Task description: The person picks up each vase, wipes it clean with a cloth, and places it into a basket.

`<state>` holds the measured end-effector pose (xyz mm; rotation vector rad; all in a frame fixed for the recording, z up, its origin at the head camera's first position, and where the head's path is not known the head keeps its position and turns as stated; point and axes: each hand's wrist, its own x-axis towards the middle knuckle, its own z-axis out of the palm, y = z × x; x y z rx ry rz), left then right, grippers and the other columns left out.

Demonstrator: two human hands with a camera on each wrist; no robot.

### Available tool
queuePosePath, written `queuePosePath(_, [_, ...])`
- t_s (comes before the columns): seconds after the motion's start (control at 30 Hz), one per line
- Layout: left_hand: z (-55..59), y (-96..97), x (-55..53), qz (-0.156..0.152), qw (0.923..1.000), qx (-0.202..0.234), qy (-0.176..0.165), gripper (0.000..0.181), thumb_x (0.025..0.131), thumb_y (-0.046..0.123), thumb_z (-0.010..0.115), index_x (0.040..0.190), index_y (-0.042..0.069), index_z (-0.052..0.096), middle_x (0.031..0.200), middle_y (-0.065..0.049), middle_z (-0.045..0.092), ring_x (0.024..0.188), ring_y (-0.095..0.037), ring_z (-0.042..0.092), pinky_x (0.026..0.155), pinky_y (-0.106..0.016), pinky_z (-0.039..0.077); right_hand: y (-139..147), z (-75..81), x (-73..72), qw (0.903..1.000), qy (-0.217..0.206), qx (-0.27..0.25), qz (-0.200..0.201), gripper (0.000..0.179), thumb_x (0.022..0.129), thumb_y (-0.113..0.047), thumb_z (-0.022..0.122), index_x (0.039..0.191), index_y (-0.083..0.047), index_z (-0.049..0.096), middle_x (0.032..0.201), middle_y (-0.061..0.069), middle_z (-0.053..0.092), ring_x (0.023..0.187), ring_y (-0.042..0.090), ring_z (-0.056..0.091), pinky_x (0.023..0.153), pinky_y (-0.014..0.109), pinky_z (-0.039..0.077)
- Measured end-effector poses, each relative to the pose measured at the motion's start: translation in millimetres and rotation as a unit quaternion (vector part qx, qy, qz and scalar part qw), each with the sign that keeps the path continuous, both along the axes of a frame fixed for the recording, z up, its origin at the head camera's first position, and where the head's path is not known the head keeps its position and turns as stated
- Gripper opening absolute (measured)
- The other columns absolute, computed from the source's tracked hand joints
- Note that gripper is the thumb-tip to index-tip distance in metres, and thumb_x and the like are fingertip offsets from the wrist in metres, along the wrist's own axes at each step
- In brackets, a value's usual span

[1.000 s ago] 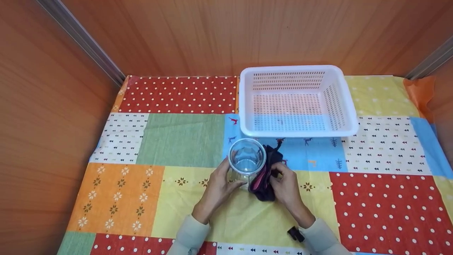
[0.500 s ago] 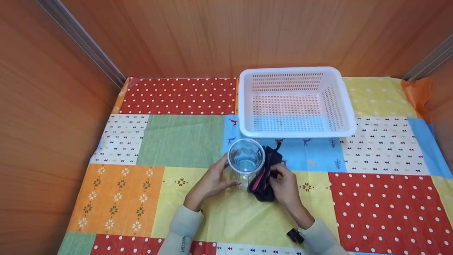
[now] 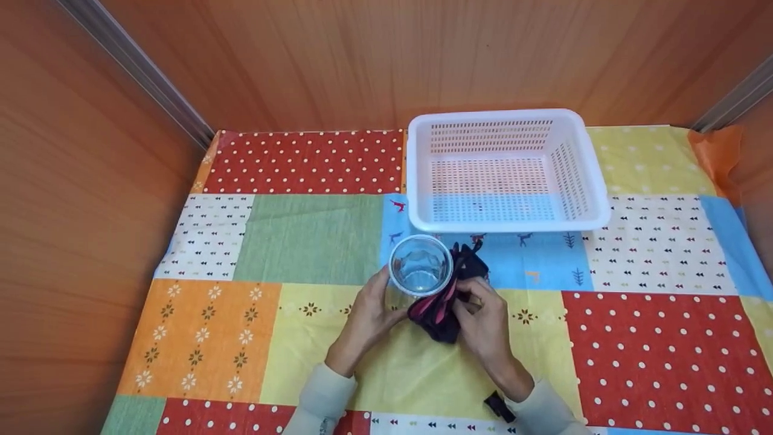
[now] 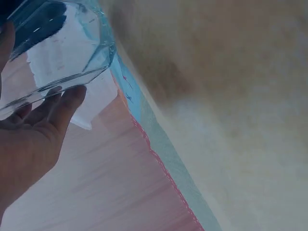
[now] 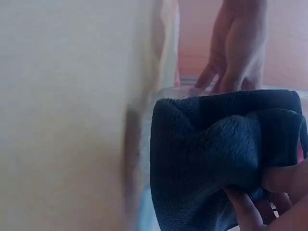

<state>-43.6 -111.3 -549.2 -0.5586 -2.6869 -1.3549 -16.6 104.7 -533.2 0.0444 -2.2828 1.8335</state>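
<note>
A clear glass jar (image 3: 421, 266) stands upright in front of the person, its round rim facing up. My left hand (image 3: 368, 317) grips its left side, with fingers behind and thumb in front. In the left wrist view the fingers of the left hand (image 4: 38, 139) wrap the faceted glass (image 4: 91, 53). My right hand (image 3: 486, 320) pinches a dark cloth (image 3: 441, 326) with pink edging against the jar's right and front side. Close up in the right wrist view, the folded cloth (image 5: 207, 154) looks fuzzy and covers much of the jar.
A white plastic basket (image 3: 507, 226) with slotted walls sits behind the jar, slightly right. The patchwork tablecloth (image 3: 314, 235) covers the table, with wood-grain panels (image 3: 338, 60) at the back and sides. A small black object (image 3: 499, 406) lies by the right cuff.
The cloth has shifted left around the front of the jar, and the right hand has moved slightly with it. The left hand shifted its grip slightly; the jar has stayed in place.
</note>
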Motion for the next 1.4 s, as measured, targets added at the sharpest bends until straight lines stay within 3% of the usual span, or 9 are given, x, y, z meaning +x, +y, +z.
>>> queuePosePath(0.07, [-1.5, 0.0, -1.1, -0.004, 0.9999, 0.004, 0.009, 0.085, 0.078, 0.003, 0.092, 0.150, -0.003, 0.048, 0.141, -0.021, 0.063, 0.133, -0.038, 0.059, 0.112, -0.053, 0.050, -1.1, 2.5, 0.0, 1.0000, 0.006, 0.000, 0.000, 0.016, 0.090, 0.016, 0.070, 0.098, 0.003, 0.076, 0.101, 0.009, 0.069, 0.102, 0.022, 0.071, 0.081, 0.021, 0.062])
queuePosePath(0.27, [-3.7, -5.2, -7.1, -0.079, 0.9952, 0.055, -0.017, 0.089, 0.081, -0.009, 0.085, 0.153, -0.012, 0.033, 0.152, -0.031, 0.049, 0.142, -0.044, 0.051, 0.115, -0.052, 0.047, -0.7, 2.1, -2.1, 0.9997, 0.021, 0.014, 0.002, 0.016, 0.089, 0.018, 0.070, 0.094, 0.003, 0.074, 0.099, 0.014, 0.069, 0.099, 0.015, 0.071, 0.078, 0.020, 0.062])
queuePosePath(0.37, [-2.0, -8.3, -9.4, -0.098, 0.9926, 0.064, -0.032, 0.088, 0.081, -0.013, 0.084, 0.152, -0.013, 0.031, 0.154, -0.034, 0.047, 0.143, -0.047, 0.048, 0.116, -0.052, 0.046, 1.2, -0.4, -3.5, 0.9994, 0.027, 0.019, 0.008, 0.017, 0.089, 0.018, 0.070, 0.093, 0.002, 0.072, 0.098, 0.016, 0.068, 0.099, 0.009, 0.069, 0.078, 0.021, 0.062])
queuePosePath(0.53, [0.6, -9.7, -9.3, -0.087, 0.9929, 0.061, -0.053, 0.082, 0.081, -0.010, 0.085, 0.147, -0.008, 0.036, 0.150, -0.029, 0.053, 0.142, -0.043, 0.052, 0.115, -0.050, 0.047, 5.2, -8.2, -3.9, 0.9994, 0.013, 0.029, 0.015, 0.017, 0.090, 0.017, 0.069, 0.092, 0.000, 0.072, 0.099, 0.015, 0.068, 0.102, 0.008, 0.067, 0.080, 0.023, 0.062])
queuePosePath(0.8, [-3.4, -6.1, -4.4, -0.052, 0.9968, 0.052, -0.030, 0.081, 0.082, -0.001, 0.088, 0.146, -0.009, 0.039, 0.144, -0.030, 0.059, 0.133, -0.045, 0.060, 0.110, -0.051, 0.052, 8.8, -19.5, -4.2, 0.9986, -0.023, 0.045, 0.012, 0.019, 0.089, 0.017, 0.070, 0.093, -0.001, 0.072, 0.099, 0.009, 0.070, 0.102, 0.023, 0.070, 0.081, 0.025, 0.063])
queuePosePath(1.1, [-10.8, 0.5, 0.7, -0.001, 0.9989, 0.046, -0.010, 0.088, 0.075, -0.005, 0.091, 0.149, -0.009, 0.045, 0.141, -0.029, 0.063, 0.130, -0.043, 0.062, 0.106, -0.053, 0.054, 6.9, -9.4, -5.7, 0.9991, -0.021, 0.033, 0.017, 0.018, 0.090, 0.015, 0.071, 0.094, -0.001, 0.075, 0.100, 0.010, 0.071, 0.103, 0.023, 0.071, 0.082, 0.025, 0.063])
queuePosePath(1.27, [-12.5, 2.6, 0.2, 0.001, 0.9976, 0.068, -0.012, 0.090, 0.074, -0.008, 0.091, 0.151, -0.010, 0.046, 0.143, -0.028, 0.062, 0.132, -0.042, 0.061, 0.108, -0.051, 0.053, 5.6, 2.2, -7.3, 0.9997, 0.003, 0.014, 0.020, 0.020, 0.088, 0.018, 0.068, 0.094, 0.000, 0.075, 0.099, 0.013, 0.071, 0.102, 0.019, 0.070, 0.080, 0.022, 0.062])
queuePosePath(1.4, [-14.4, 2.9, -0.3, 0.004, 0.9980, 0.063, -0.002, 0.091, 0.074, -0.005, 0.092, 0.152, -0.009, 0.046, 0.143, -0.028, 0.062, 0.132, -0.043, 0.061, 0.107, -0.052, 0.054, 6.4, 0.9, -9.0, 0.9997, 0.004, 0.013, 0.021, 0.021, 0.087, 0.021, 0.066, 0.093, 0.002, 0.073, 0.099, 0.012, 0.070, 0.102, 0.015, 0.069, 0.080, 0.023, 0.063])
